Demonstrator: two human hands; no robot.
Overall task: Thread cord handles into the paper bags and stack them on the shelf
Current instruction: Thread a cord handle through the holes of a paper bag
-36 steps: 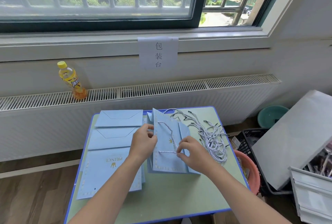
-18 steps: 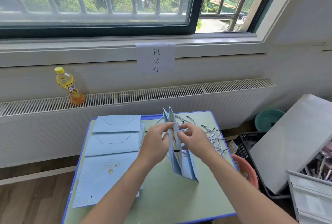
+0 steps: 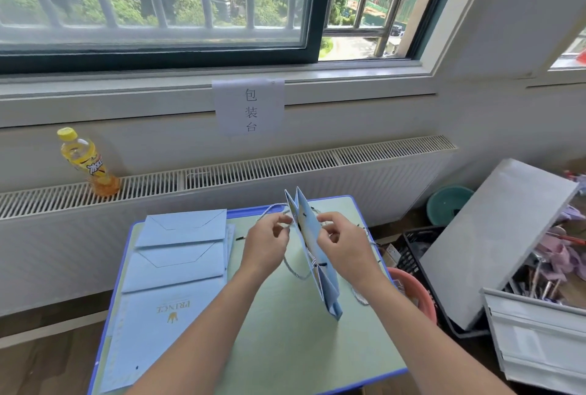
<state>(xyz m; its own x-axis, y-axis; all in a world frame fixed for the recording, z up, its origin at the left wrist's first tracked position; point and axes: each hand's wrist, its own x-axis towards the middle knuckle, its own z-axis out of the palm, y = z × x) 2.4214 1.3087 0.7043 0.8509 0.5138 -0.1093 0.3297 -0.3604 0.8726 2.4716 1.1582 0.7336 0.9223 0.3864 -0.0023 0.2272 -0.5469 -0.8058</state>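
Note:
A light blue paper bag (image 3: 320,271) stands on edge, folded flat, in the middle of the small green table (image 3: 285,347). My left hand (image 3: 268,244) pinches a white cord (image 3: 269,209) that loops off the bag's left side. My right hand (image 3: 344,242) pinches the cord on the bag's right side near the top holes. Another cord loop (image 3: 296,272) hangs below my left hand. A pile of flat blue bags (image 3: 177,268) printed PRINCE lies on the table's left half. The loose cords behind my hands are mostly hidden.
A yellow drink bottle (image 3: 85,161) stands on the radiator cover (image 3: 285,166) at back left. Right of the table are a pink basin (image 3: 415,293), a black crate (image 3: 415,249), a teal bowl (image 3: 447,204) and a grey cabinet (image 3: 507,236) with clutter.
The bag went from lying flat on the table to standing on edge between my hands. Both hands rose to its top and now pinch cords on either side.

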